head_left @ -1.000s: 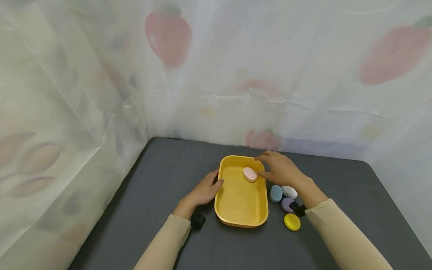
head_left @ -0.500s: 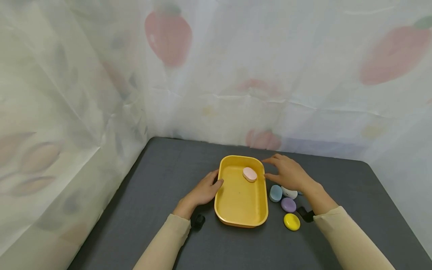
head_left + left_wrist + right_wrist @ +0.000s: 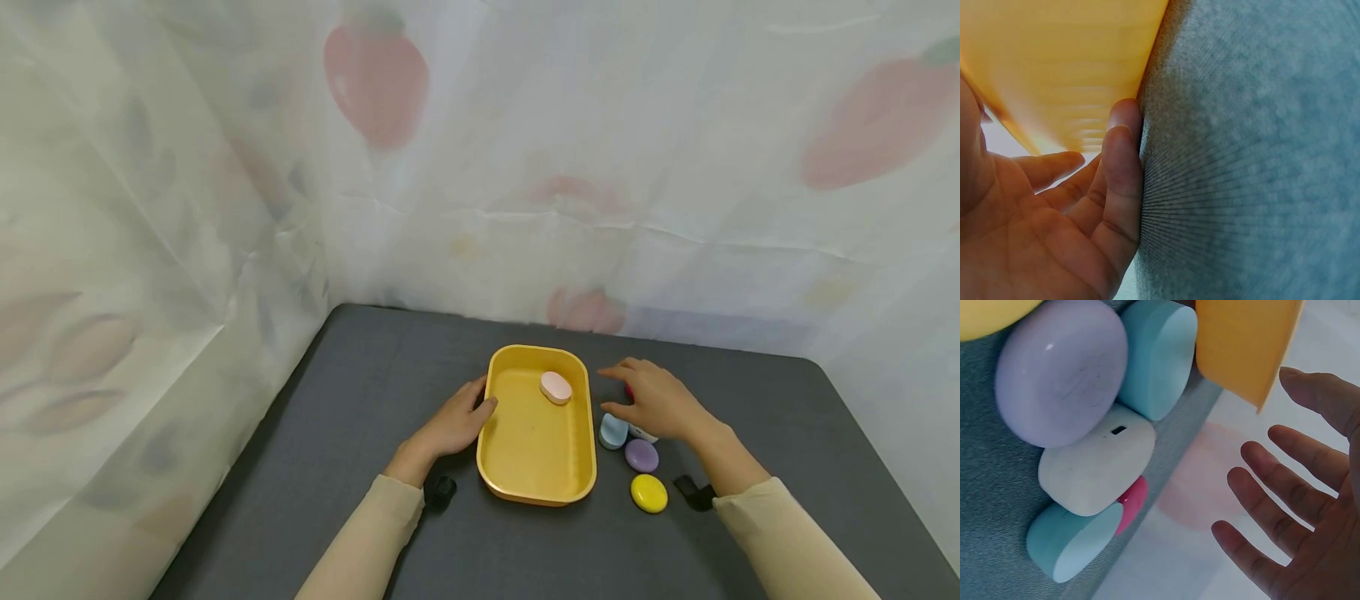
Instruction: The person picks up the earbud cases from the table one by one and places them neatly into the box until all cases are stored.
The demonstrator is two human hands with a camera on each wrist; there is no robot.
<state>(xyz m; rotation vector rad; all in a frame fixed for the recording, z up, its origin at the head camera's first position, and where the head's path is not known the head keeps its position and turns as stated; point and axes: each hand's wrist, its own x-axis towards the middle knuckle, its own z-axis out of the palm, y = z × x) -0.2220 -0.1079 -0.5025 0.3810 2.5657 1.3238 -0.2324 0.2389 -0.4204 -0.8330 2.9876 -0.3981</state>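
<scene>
My left hand (image 3: 453,421) holds the left side of a yellow rectangular tray (image 3: 536,493), its thumb over the rim. In the left wrist view, its fingers (image 3: 1124,169) lie along the tray's outer wall near the table. A pale pink oval case-like piece (image 3: 556,388) lies inside the tray. My right hand (image 3: 655,402) hovers right of the tray with fingers spread, holding nothing. Below it are a light blue piece (image 3: 613,431), a white rounded one (image 3: 1097,462) with a small black slot, a teal one (image 3: 1072,540) and a magenta one (image 3: 1133,503), partly hidden.
Nearer the front, a purple oval piece (image 3: 641,456) and a yellow round one (image 3: 649,493) lie on the dark grey table (image 3: 405,350). A strawberry-print curtain (image 3: 480,167) hangs behind and to the left. Black wrist straps show at both cuffs.
My right hand has drawn back from over the tray's right rim, moving right over the loose pieces. The left hand, the tray and the pink piece stay where they were.
</scene>
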